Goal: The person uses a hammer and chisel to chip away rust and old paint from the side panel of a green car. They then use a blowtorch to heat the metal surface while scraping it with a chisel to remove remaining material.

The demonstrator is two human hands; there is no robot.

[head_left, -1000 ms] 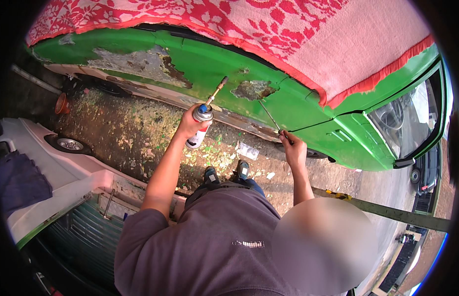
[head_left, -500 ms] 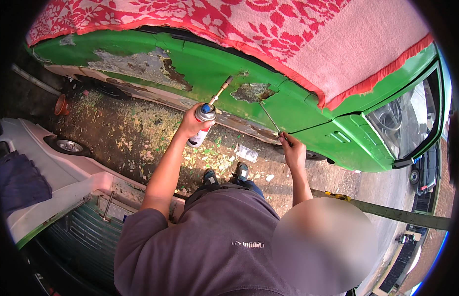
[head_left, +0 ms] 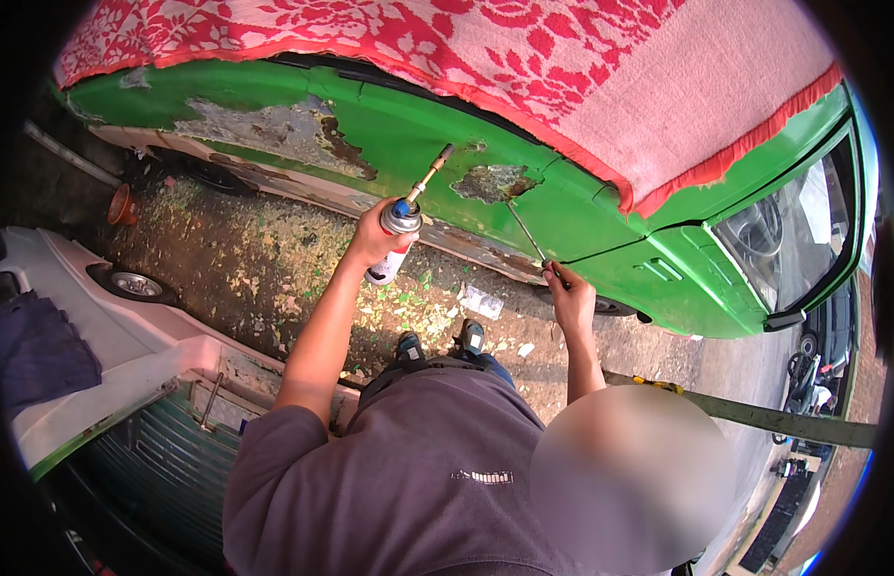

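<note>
Wrapped round a gas canister torch (head_left: 401, 221) is my left hand (head_left: 372, 238); the brass nozzle points up and right toward the green vehicle's side (head_left: 409, 115). Whether a flame burns at the tip cannot be seen. A thin long-shafted scraper (head_left: 530, 233) is in my right hand (head_left: 572, 298), its dark handle between closed fingers. The scraper's far end reaches the green panel just below a patch of bared, flaking paint (head_left: 493, 182). Farther left, a larger stripped patch (head_left: 274, 130) shows grey and rusty brown.
A red patterned blanket (head_left: 524, 58) drapes over the vehicle's top. Paint flakes (head_left: 274, 259) litter the ground around my shoes (head_left: 471, 334). Behind me on the left stands a pale vehicle (head_left: 140, 326) with dark cloth (head_left: 44, 355) on it. A greenish bar (head_left: 783, 418) juts in at right.
Both hands keep nearly the same position, the torch and scraper still held by the bared patch. At far right, a motorcycle has come into view on the road.
</note>
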